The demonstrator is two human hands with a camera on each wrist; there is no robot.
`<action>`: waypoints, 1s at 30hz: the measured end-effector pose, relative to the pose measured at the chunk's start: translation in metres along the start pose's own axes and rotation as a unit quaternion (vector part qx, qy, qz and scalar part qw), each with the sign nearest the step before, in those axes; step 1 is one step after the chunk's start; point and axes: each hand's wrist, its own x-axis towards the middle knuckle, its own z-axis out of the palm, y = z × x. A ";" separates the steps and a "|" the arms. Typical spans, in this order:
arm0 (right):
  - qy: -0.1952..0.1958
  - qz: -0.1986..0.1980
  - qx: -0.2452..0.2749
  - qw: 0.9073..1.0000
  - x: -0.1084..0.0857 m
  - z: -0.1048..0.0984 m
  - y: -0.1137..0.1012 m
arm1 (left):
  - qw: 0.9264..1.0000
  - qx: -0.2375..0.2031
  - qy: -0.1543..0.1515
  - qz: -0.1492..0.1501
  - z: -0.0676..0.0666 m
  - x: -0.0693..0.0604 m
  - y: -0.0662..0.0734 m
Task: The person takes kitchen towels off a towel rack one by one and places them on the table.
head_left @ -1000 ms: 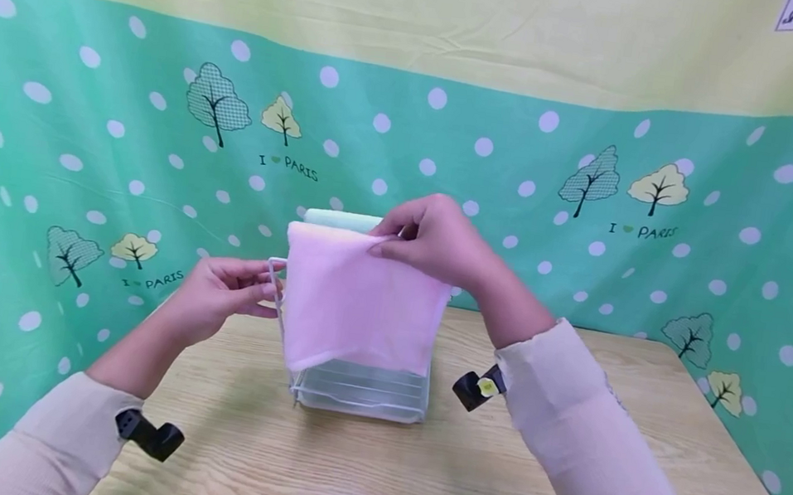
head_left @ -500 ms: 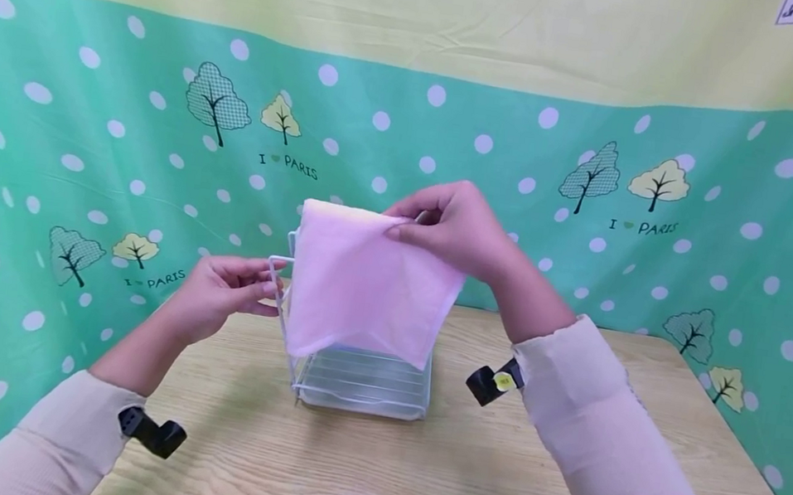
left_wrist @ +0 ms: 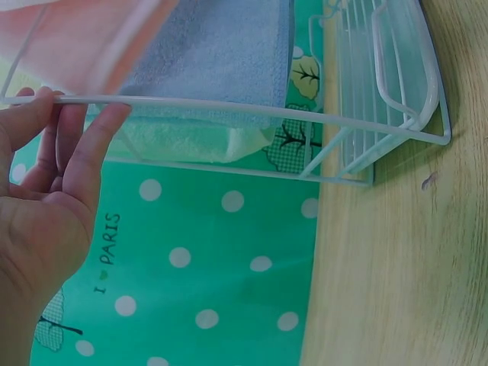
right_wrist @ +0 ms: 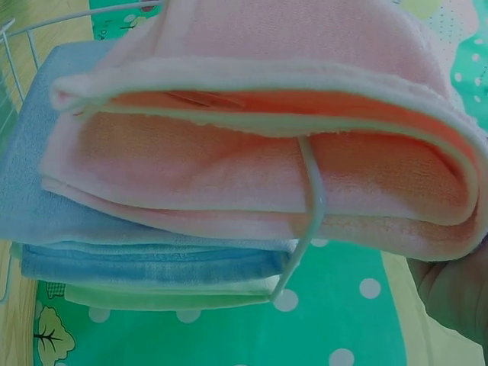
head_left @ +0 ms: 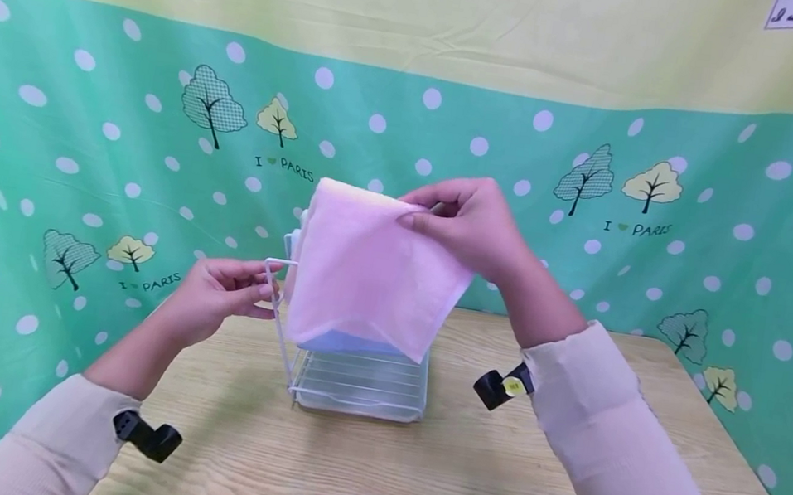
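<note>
A folded pink towel [head_left: 371, 269] hangs from my right hand [head_left: 474, 228], pinched at its upper edge above a white wire rack [head_left: 361, 400]. My left hand [head_left: 224, 300] grips the rack's left side bar, with thumb and fingers around the wire in the left wrist view. Behind the pink towel a blue towel [left_wrist: 217, 57] and a pale green towel [left_wrist: 198, 141] hang on the rack. The right wrist view shows the pink towel's folded layers [right_wrist: 229, 168] around a white wire, with the blue towel [right_wrist: 61, 160] beside them. Most of the right hand is hidden there.
The rack stands on a wooden table [head_left: 307, 470]. Behind it hangs a green and yellow curtain [head_left: 395, 147] with dots and trees. A small black camera [head_left: 148, 436] is on the left wrist and another [head_left: 502, 385] is on the right.
My right hand has moved up and to the right, raising the pink towel. More of the rack's lower shelf and a strip of blue towel show beneath it. My left hand stays on the bar.
</note>
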 end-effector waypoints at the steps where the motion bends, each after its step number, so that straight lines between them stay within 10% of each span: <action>1: 0.005 0.004 0.004 1.000 0.000 -0.001 0.000 | 1.000 0.001 0.001 0.000 0.000 0.000 0.000; 30: 0.134 0.018 0.073 0.988 -0.008 -0.031 -0.006 | 1.000 -0.008 0.005 -0.003 0.000 0.000 0.002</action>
